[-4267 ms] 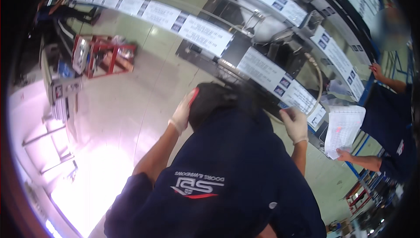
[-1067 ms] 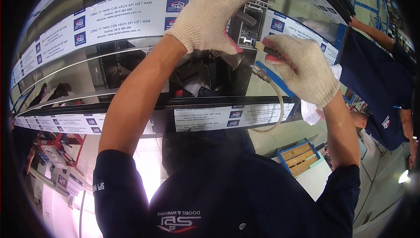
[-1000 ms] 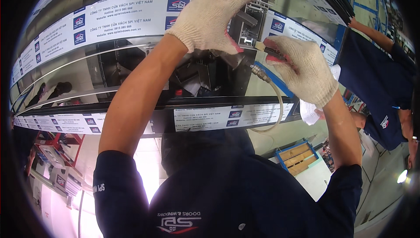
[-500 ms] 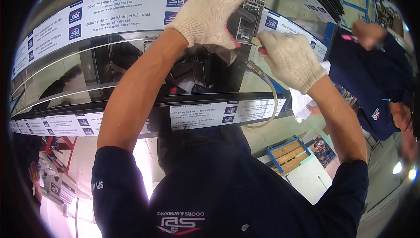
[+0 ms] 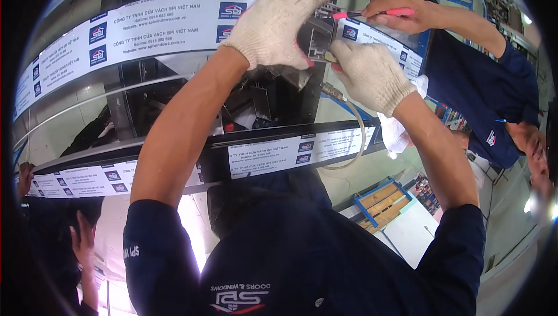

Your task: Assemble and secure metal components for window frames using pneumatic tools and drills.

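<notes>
My left hand, in a cream knitted glove with red-coated fingertips, straddles the end of a profile wrapped in white and blue printed film. Thumb and fingers lie along its opposite edges. Just beyond the fingertips, a bare metal cut end with hollow chambers is exposed. My right hand, gloved alike, pinches a small pale-yellow piece close to that cut end; its kind is unclear. A co-worker's bare hand holds a pink pen, its tip by the cut end. Another film-covered profile runs off to the right.
A translucent hose with a metal fitting hangs below my right hand. Nearer me lies a black profile with printed film. A co-worker in dark blue stands at right; another person's hand shows at left. Behind is a blue-framed wooden rack.
The co-worker's hand with the pink pen has come in from the right to the cut end. My right hand has shifted slightly left and down. Another person's hands now show more at left.
</notes>
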Action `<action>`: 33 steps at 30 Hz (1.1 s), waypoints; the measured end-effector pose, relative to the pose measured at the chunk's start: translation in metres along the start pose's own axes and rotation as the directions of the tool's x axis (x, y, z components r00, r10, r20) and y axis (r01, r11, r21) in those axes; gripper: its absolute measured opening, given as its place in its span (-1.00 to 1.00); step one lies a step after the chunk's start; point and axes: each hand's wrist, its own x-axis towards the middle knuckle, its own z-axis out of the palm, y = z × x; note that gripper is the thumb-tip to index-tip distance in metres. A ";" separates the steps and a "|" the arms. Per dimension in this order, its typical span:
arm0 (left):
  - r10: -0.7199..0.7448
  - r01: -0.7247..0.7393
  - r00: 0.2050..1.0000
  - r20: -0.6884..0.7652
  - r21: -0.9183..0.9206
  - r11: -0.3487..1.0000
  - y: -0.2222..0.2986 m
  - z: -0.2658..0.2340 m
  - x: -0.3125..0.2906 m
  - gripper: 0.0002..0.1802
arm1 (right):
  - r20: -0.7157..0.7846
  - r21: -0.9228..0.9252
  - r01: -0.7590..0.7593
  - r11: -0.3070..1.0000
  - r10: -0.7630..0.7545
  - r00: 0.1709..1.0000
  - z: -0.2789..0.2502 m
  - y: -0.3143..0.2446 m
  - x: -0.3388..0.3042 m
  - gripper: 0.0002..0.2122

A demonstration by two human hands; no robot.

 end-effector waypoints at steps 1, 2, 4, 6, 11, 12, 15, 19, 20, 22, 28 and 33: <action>0.004 -0.005 1.000 -0.031 -0.031 0.999 0.004 0.000 0.003 0.37 | 0.037 0.011 -0.031 0.999 0.030 0.999 -0.002 0.002 -0.002 -0.80; -0.024 0.026 0.999 0.043 -0.044 0.999 0.007 -0.001 0.007 0.36 | 0.074 0.021 -0.062 0.998 0.060 0.995 -0.004 0.004 -0.002 -0.82; -0.034 0.036 0.997 0.063 -0.041 0.998 0.010 -0.005 0.007 0.34 | 0.071 -0.026 -0.064 0.998 0.066 0.995 -0.003 -0.002 0.004 -0.82; -0.024 0.025 0.999 0.041 -0.037 0.999 0.004 -0.004 0.004 0.33 | 0.071 -0.067 -0.066 0.996 0.071 0.995 -0.003 -0.008 0.005 -0.79; -0.025 0.028 0.998 0.052 -0.061 0.998 0.012 -0.004 0.005 0.33 | 0.039 0.015 -0.078 0.997 0.078 0.996 -0.005 -0.002 0.000 -0.81; -0.017 0.019 0.999 0.049 -0.051 0.999 0.012 -0.006 0.007 0.33 | 0.043 0.015 -0.105 0.994 0.104 0.994 -0.006 -0.003 -0.002 -0.80; -0.035 0.033 0.994 0.099 0.017 0.999 0.018 -0.012 0.009 0.36 | 0.044 -0.008 -0.176 0.984 0.176 0.983 0.000 -0.012 -0.002 -0.77; 0.069 -0.073 0.997 0.041 0.102 0.992 0.004 -0.009 0.002 0.38 | 0.017 0.120 -0.208 0.971 0.207 0.978 -0.003 -0.012 0.002 -0.66; 0.085 -0.089 0.996 0.035 0.128 0.988 0.007 -0.011 -0.002 0.38 | 0.012 0.239 -0.196 0.951 0.198 0.980 -0.011 -0.011 0.001 -0.59; -0.079 0.079 0.997 -0.010 0.197 0.977 0.015 -0.021 -0.013 0.29 | -0.066 0.347 -0.199 0.917 0.236 0.970 -0.014 -0.020 -0.023 -0.42; -0.103 0.096 0.992 -0.072 -0.100 0.990 0.084 -0.060 -0.059 -0.57 | -0.568 0.559 -0.065 0.826 0.440 0.695 -0.026 -0.057 -0.091 -0.43; 0.012 -0.025 0.988 -0.153 -0.083 0.996 0.143 -0.046 -0.058 -0.52 | -0.204 0.706 -0.182 0.684 0.443 0.873 -0.054 -0.072 -0.084 -0.58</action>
